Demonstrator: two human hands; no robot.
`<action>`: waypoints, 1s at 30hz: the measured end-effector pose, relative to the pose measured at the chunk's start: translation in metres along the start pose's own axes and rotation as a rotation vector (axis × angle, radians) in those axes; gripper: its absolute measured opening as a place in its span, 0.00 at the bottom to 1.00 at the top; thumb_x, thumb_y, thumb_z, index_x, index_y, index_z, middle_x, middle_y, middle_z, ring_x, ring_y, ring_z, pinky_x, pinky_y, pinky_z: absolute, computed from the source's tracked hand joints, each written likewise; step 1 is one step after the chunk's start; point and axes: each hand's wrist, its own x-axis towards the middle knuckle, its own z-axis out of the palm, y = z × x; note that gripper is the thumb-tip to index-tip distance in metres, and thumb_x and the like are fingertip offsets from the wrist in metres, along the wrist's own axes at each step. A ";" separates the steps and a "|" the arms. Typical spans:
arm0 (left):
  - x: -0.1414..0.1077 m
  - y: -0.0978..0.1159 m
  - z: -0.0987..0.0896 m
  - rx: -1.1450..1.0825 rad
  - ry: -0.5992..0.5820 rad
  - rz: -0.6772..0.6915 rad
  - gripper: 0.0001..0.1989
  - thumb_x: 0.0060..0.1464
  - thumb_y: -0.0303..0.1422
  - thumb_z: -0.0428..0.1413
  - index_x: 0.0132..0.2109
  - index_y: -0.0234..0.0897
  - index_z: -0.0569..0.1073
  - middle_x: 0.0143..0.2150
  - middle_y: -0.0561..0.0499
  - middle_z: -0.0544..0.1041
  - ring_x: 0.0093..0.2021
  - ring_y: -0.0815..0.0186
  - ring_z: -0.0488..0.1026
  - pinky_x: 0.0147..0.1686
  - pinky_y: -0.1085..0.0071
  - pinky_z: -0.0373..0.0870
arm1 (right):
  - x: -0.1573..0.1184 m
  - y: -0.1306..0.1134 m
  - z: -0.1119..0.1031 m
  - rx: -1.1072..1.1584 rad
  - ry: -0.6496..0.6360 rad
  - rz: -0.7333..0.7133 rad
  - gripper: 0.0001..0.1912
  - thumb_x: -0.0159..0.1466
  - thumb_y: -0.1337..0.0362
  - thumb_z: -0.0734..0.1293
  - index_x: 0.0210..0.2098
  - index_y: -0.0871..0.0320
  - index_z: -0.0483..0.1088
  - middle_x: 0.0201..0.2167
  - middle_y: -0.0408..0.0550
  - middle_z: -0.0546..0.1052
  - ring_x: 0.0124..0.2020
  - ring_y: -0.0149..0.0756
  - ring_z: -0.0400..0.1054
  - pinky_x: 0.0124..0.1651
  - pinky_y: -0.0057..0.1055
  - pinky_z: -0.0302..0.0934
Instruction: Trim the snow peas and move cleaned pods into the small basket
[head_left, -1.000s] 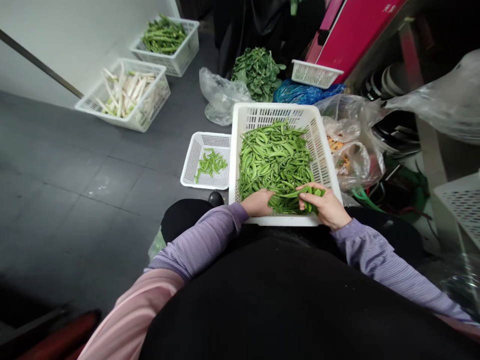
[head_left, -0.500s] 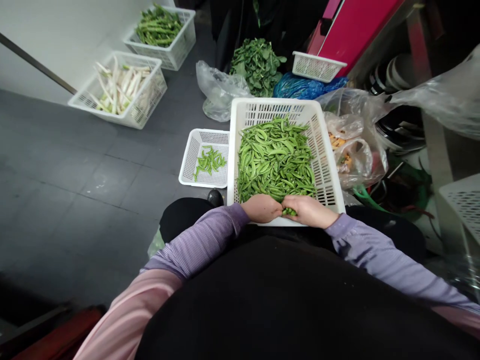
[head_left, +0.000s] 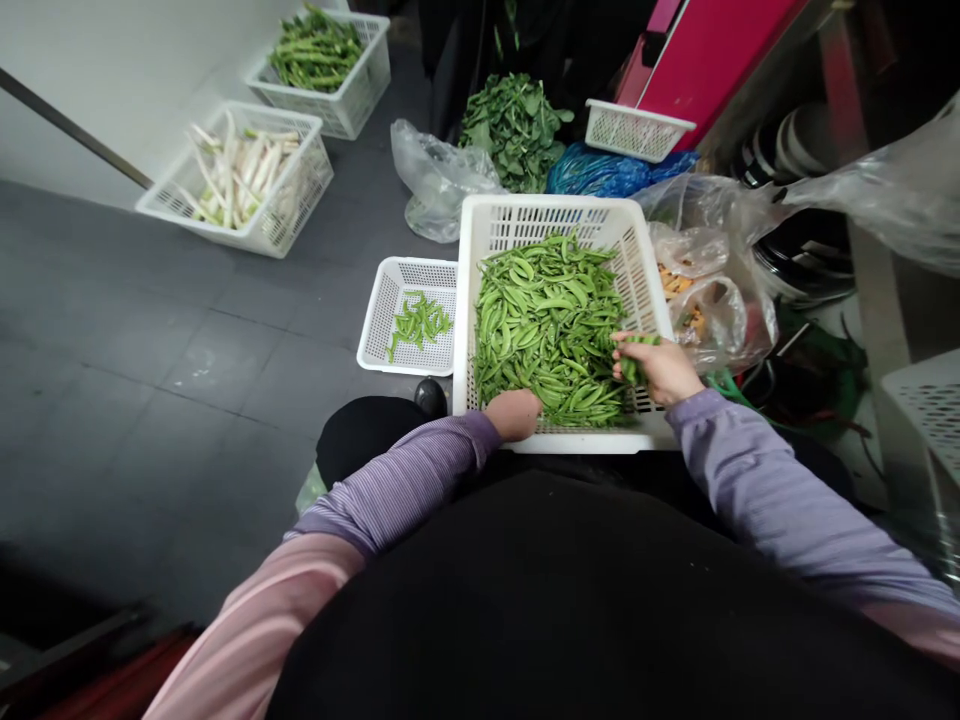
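A large white slotted basket (head_left: pixel 480 212) rests at my lap, filled with a heap of green pea pods (head_left: pixel 547 310). My right hand (head_left: pixel 664 368) is closed around a small bunch of pea pods (head_left: pixel 634 358) over the basket's right side. At the near left edge of the heap is my left hand (head_left: pixel 514 414), its fingers curled in; anything inside them is hidden from view. Left of the big basket, a smaller white basket (head_left: pixel 373 325) holds a few loose pea pods (head_left: pixel 418 322).
On the floor at upper left stand a basket of white-stemmed vegetables (head_left: pixel 277 240) and a basket of green stalks (head_left: pixel 349 105). Leafy greens (head_left: pixel 514 130), a blue bag (head_left: pixel 607 175) and clear plastic bags (head_left: pixel 716 320) lie beyond and right of the large basket.
My hands were together at the basket's near edge. The right hand has moved right and away from me with its pea pods; the left has shifted slightly left.
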 end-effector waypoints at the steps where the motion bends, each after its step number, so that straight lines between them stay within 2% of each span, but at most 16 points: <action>1: 0.001 -0.001 0.001 -0.001 -0.007 0.023 0.18 0.47 0.23 0.48 0.43 0.35 0.75 0.43 0.43 0.73 0.39 0.64 0.72 0.39 0.72 0.68 | 0.007 0.001 0.004 -0.226 0.020 -0.039 0.12 0.45 0.63 0.69 0.30 0.59 0.69 0.22 0.44 0.71 0.23 0.32 0.66 0.28 0.30 0.63; 3: 0.001 -0.003 0.003 -0.012 -0.009 0.048 0.19 0.48 0.24 0.48 0.46 0.38 0.74 0.46 0.43 0.72 0.41 0.63 0.72 0.40 0.71 0.68 | 0.018 0.006 0.018 -0.695 0.031 -0.112 0.12 0.44 0.62 0.71 0.28 0.60 0.71 0.25 0.50 0.74 0.30 0.39 0.69 0.34 0.33 0.63; 5: 0.003 -0.004 0.004 -0.025 0.001 0.060 0.19 0.49 0.26 0.48 0.47 0.40 0.74 0.48 0.45 0.72 0.42 0.63 0.72 0.41 0.71 0.68 | 0.024 0.011 0.033 -1.042 -0.008 -0.150 0.12 0.45 0.61 0.71 0.27 0.62 0.72 0.30 0.57 0.76 0.38 0.44 0.70 0.39 0.35 0.62; 6: 0.003 -0.005 0.004 -0.031 0.011 0.066 0.18 0.50 0.27 0.48 0.47 0.40 0.74 0.47 0.46 0.73 0.42 0.62 0.72 0.42 0.71 0.68 | 0.027 0.014 0.038 -1.142 -0.032 -0.157 0.12 0.47 0.61 0.71 0.28 0.62 0.72 0.32 0.58 0.76 0.39 0.46 0.70 0.40 0.35 0.62; 8: 0.004 -0.005 0.004 -0.062 0.052 0.077 0.16 0.50 0.27 0.48 0.44 0.39 0.75 0.44 0.47 0.75 0.42 0.63 0.72 0.43 0.71 0.67 | 0.029 0.015 0.040 -1.203 -0.058 -0.164 0.12 0.48 0.61 0.70 0.29 0.62 0.73 0.33 0.59 0.76 0.39 0.45 0.70 0.39 0.34 0.62; 11: 0.005 -0.004 0.001 -0.131 0.143 0.074 0.14 0.52 0.27 0.47 0.41 0.37 0.76 0.39 0.47 0.76 0.40 0.64 0.72 0.43 0.72 0.67 | 0.025 0.010 0.025 -1.009 -0.048 -0.129 0.13 0.44 0.60 0.72 0.26 0.61 0.72 0.28 0.55 0.76 0.34 0.42 0.70 0.35 0.33 0.63; 15: 0.003 0.002 -0.004 -0.179 0.176 0.088 0.13 0.54 0.28 0.46 0.39 0.35 0.75 0.38 0.47 0.76 0.40 0.65 0.72 0.43 0.71 0.67 | 0.004 0.003 0.008 -0.406 -0.058 0.134 0.13 0.44 0.62 0.74 0.25 0.60 0.68 0.22 0.47 0.73 0.22 0.34 0.67 0.24 0.30 0.62; 18: 0.002 0.009 -0.006 -0.244 0.210 0.102 0.13 0.55 0.29 0.46 0.43 0.35 0.72 0.39 0.47 0.75 0.40 0.64 0.72 0.44 0.69 0.67 | -0.013 0.003 0.012 0.002 -0.083 0.273 0.12 0.47 0.64 0.72 0.24 0.59 0.64 0.16 0.40 0.68 0.16 0.28 0.62 0.18 0.26 0.59; 20: 0.002 0.012 -0.007 -0.309 0.299 0.033 0.13 0.56 0.31 0.46 0.46 0.33 0.69 0.42 0.46 0.73 0.41 0.64 0.71 0.45 0.68 0.67 | -0.022 0.004 0.018 0.187 -0.137 0.314 0.10 0.51 0.65 0.70 0.24 0.58 0.62 0.14 0.37 0.66 0.15 0.26 0.60 0.17 0.24 0.59; 23: 0.003 0.013 -0.008 -0.393 0.446 -0.095 0.17 0.55 0.35 0.49 0.49 0.30 0.65 0.47 0.42 0.68 0.43 0.62 0.70 0.46 0.66 0.67 | -0.035 0.006 0.028 0.319 -0.193 0.366 0.09 0.54 0.65 0.67 0.24 0.57 0.61 0.15 0.37 0.66 0.15 0.25 0.61 0.17 0.22 0.60; 25: 0.003 0.013 -0.010 -0.421 0.490 -0.086 0.20 0.53 0.36 0.52 0.51 0.30 0.63 0.50 0.41 0.65 0.45 0.61 0.69 0.47 0.65 0.67 | -0.042 0.006 0.033 0.329 -0.207 0.365 0.09 0.53 0.64 0.68 0.24 0.57 0.62 0.15 0.38 0.67 0.15 0.25 0.61 0.17 0.22 0.60; 27: 0.002 0.013 -0.015 -0.438 0.526 -0.064 0.18 0.52 0.35 0.53 0.49 0.32 0.63 0.51 0.42 0.64 0.46 0.61 0.69 0.46 0.65 0.67 | -0.047 0.006 0.037 0.310 -0.201 0.334 0.09 0.52 0.65 0.69 0.23 0.58 0.62 0.15 0.39 0.67 0.15 0.26 0.62 0.17 0.23 0.61; 30: 0.000 0.014 -0.022 -0.624 0.537 -0.123 0.14 0.51 0.33 0.54 0.45 0.32 0.66 0.47 0.44 0.67 0.37 0.66 0.71 0.40 0.67 0.69 | -0.053 0.006 0.041 0.294 -0.177 0.299 0.09 0.50 0.65 0.70 0.23 0.58 0.64 0.15 0.39 0.68 0.15 0.27 0.62 0.16 0.23 0.60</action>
